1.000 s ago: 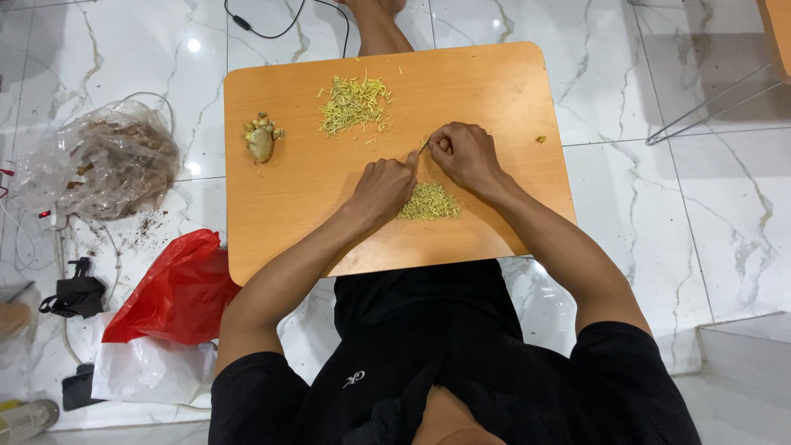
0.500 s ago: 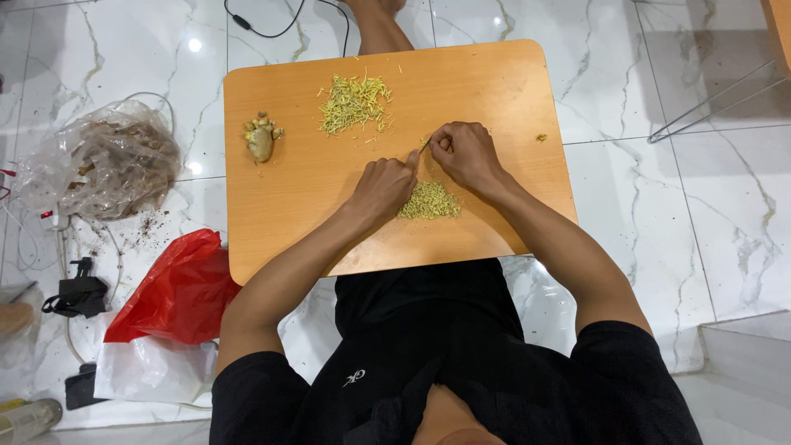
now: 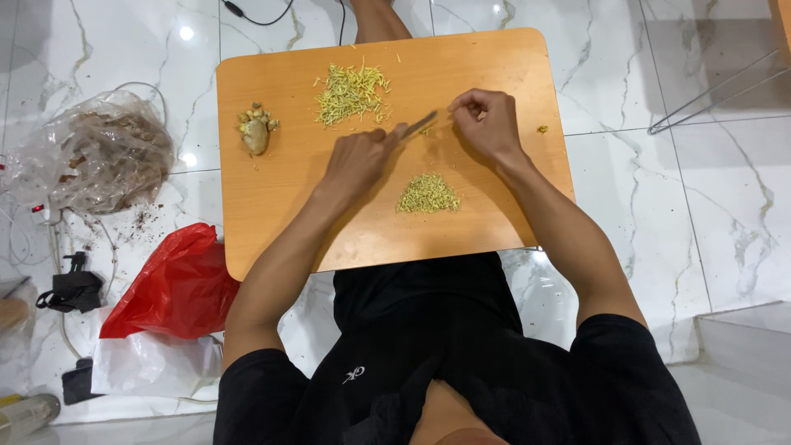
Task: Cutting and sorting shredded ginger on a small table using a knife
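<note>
While the white marble-patterned tile floor (image 3: 709, 214) spreads out on every side, the rectangular orange wooden board with rounded corners (image 3: 272, 214) serves as the landmark for everything else. Off the board's near left corner lies a crumpled red plastic bag (image 3: 177, 284), resting on a white plastic bag (image 3: 148, 363). Further left of the board, level with its far half, sits a clear plastic bag holding brown scraps (image 3: 95, 152). A small black device with a cord (image 3: 74, 288) lies left of the red bag, well apart from the board.

On the board, the left hand (image 3: 358, 161) sits near the centre, closed around the handle of a small knife (image 3: 418, 125) whose blade points toward the right hand. The right hand (image 3: 488, 122) rests just right of centre, its fingers curled with the fingertips pinched together at the blade's tip; whether anything is pinched between them is too small to tell. Toward the far edge, left of centre, lies a loose pile of thin yellow-green strips (image 3: 353, 92). Just nearer than the two hands, close to the near edge, sits a small heap of finely chopped yellow-green bits (image 3: 427, 194). Near the board's left edge rests a knobbly piece of peeled ginger root (image 3: 256, 132). A tiny yellow scrap (image 3: 542, 129) lies by the right edge.
</note>
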